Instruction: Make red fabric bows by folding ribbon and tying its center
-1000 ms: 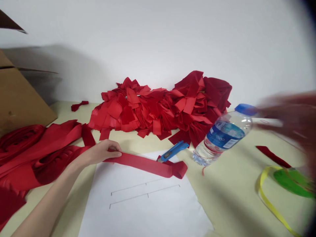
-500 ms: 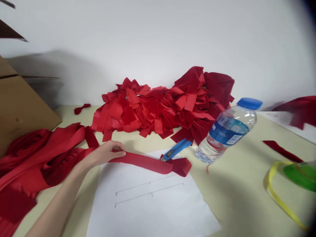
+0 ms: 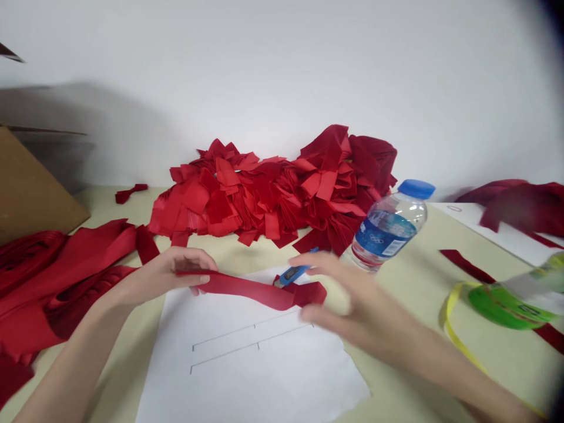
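Observation:
My left hand pinches one end of a red ribbon strip between thumb and fingers. The strip stretches rightward above a white paper sheet drawn with two ticked lines, and its far end is folded or curled over. Over that curled end, my right hand is slightly blurred, thumb and fingers spread apart with nothing between them. A blue utility knife lies behind the strip, its far end partly covered by the right hand's fingers.
Cut red ribbon pieces form a big pile against the wall. A water bottle stands right of it. Long folded red ribbons and a cardboard box are at left. A green-and-clear tape roll and yellow band lie right.
My right hand has come in from the right to the strip's curled end. My left hand still holds the strip, its near end now raised and turned. The view has shifted slightly right.

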